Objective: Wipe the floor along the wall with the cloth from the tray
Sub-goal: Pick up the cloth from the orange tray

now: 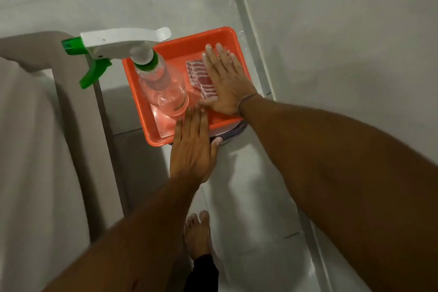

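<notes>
Head camera is looking down on an orange plastic tray (166,53) that is resting on something low and rounded beside the wall (343,31), and the folded red-and-white striped cloth (201,78) is lying in the tray's right half, just beside a clear spray bottle (163,87) with a green-and-white trigger head. The right hand (227,83) is lying flat over the cloth's right side with its fingers (214,54) straight and close together, covering rather than gripping it; whether the palm is pressing down I cannot tell. The left hand (192,149) is spreading flat across the tray's near rim, fingers extended, holding nothing. The cloth is looking light, soft and limp, so it will likely unfold and sag when lifted; pinching the whole stack at its exposed left edge seems best, keeping clear of the top-heavy-looking bottle.
</notes>
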The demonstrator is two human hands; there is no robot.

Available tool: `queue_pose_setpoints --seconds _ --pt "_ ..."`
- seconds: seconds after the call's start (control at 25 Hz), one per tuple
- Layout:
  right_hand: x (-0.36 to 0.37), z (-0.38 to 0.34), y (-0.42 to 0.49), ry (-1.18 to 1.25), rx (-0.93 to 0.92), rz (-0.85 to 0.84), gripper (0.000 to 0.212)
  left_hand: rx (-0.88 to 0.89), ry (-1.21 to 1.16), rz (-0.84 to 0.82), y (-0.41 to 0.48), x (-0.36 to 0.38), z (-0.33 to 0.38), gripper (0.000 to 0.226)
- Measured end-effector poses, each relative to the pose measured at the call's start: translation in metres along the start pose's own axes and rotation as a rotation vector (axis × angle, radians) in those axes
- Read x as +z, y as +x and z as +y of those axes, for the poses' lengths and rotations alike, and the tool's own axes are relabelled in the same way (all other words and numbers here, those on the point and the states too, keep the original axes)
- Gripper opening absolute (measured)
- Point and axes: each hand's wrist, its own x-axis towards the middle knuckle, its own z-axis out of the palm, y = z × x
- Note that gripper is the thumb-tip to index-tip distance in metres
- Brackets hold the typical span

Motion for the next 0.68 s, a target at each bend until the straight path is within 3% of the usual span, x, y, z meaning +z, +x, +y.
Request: queue_pose_setpoints --seconds 0.2,0.36,0.48,0.68 --pt "0.024 0.004 0.004 -0.120 -0.064 -0.163 0.116 -0.037 -0.034 -0.002 0.001 0.004 -0.002 0.078" --pt "0.024 -0.001 0.011 0.014 -0.011 -0.184 0.086 -0.022 -0.014 0.021 0.001 0.006 -0.005 0.077" --pt "0.009 -0.006 0.010 0.219 0.067 -0.132 0.064 -0.043 -0.033 -0.015 0.002 0.000 0.000 0.080" --pt "-0.039 -0.026 -0.022 0.615 0.234 0.144 0.064 -0.012 -0.036 -0.015 -0.011 -0.022 0.018 0.079"
